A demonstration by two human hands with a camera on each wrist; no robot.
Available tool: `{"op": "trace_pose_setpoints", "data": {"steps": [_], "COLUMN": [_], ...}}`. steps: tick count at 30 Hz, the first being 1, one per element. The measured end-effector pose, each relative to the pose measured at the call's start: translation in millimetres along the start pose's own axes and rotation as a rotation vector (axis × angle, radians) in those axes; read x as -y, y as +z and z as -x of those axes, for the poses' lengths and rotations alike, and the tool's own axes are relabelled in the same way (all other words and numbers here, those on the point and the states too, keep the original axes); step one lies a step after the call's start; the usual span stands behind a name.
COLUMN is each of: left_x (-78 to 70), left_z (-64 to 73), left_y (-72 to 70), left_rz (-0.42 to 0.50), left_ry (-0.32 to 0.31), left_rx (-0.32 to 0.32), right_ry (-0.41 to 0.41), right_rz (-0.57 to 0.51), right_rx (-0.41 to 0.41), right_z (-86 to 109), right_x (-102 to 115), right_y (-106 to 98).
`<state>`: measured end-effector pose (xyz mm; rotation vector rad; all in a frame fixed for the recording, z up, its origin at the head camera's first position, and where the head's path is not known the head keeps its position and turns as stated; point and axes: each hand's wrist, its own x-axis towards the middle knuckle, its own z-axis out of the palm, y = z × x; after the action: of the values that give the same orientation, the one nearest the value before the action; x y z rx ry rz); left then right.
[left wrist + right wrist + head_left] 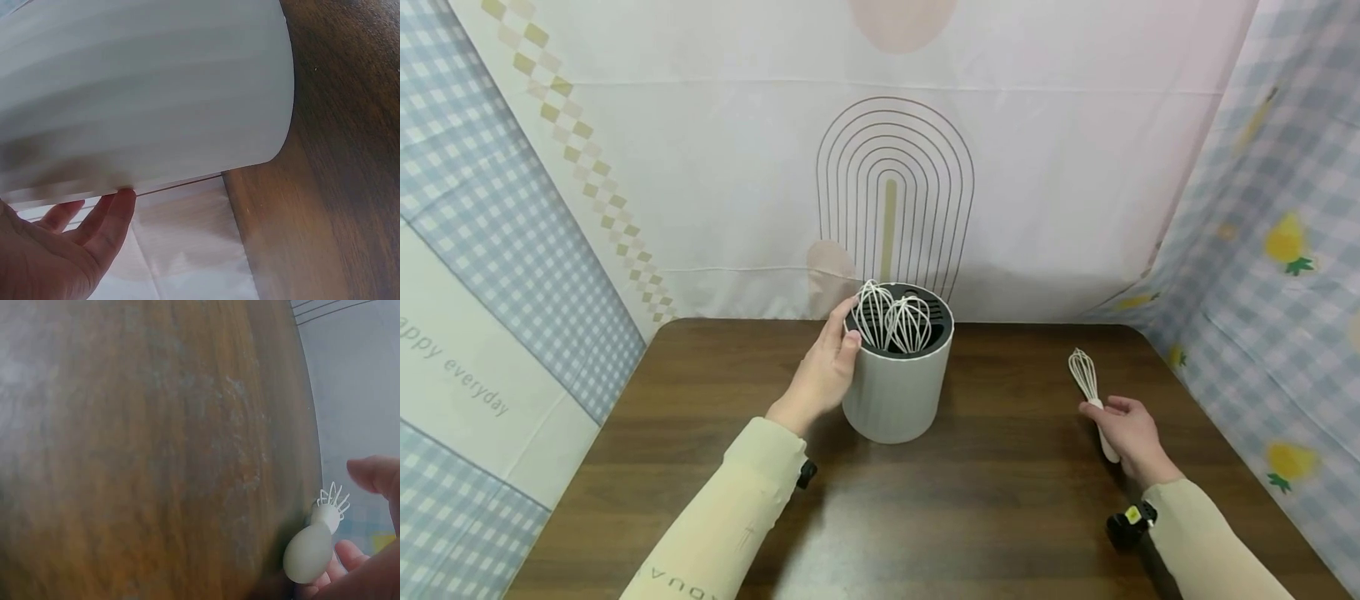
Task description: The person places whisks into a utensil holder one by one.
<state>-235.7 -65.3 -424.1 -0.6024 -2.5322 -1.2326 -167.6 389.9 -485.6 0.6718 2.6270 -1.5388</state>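
A light grey cylindrical utensil holder (895, 400) with a black slotted top stands upright on the table. Two whisks, a left one (871, 312) and a right one (911, 323), stand in it, wire ends up. My left hand (823, 367) rests against the holder's left side near the rim, thumb toward the front; in the left wrist view its fingertips (127, 195) touch the wall. At the right, a small white whisk (1086, 379) points away from me. My right hand (1129, 429) is around its handle (309, 553), with the thumb (369, 474) apart from it.
The brown wooden table (880, 517) has rounded far corners. A pale patterned cloth (715, 183) hangs along its far edge, just behind the holder. Checked cloths hang at the left (497, 208) and right (1300, 317) sides.
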Motion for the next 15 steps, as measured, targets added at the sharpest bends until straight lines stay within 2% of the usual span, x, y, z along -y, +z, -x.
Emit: {"op": "trace_pose_setpoints", "data": {"steps": [7, 15], "left_x": [0.0, 0.2], "left_z": [0.0, -0.7], "left_y": [0.5, 0.1], "left_rz": [-0.001, -0.003], "left_ry": [-0.004, -0.006], "left_rx": [0.0, 0.009], "right_ry": [0.004, -0.028], "right_rz": [0.001, 0.063], "right_rx": [0.008, 0.03], "right_z": [-3.5, -7.4], "right_x": [-1.7, -2.0], "right_y": [1.9, 2.5]}}
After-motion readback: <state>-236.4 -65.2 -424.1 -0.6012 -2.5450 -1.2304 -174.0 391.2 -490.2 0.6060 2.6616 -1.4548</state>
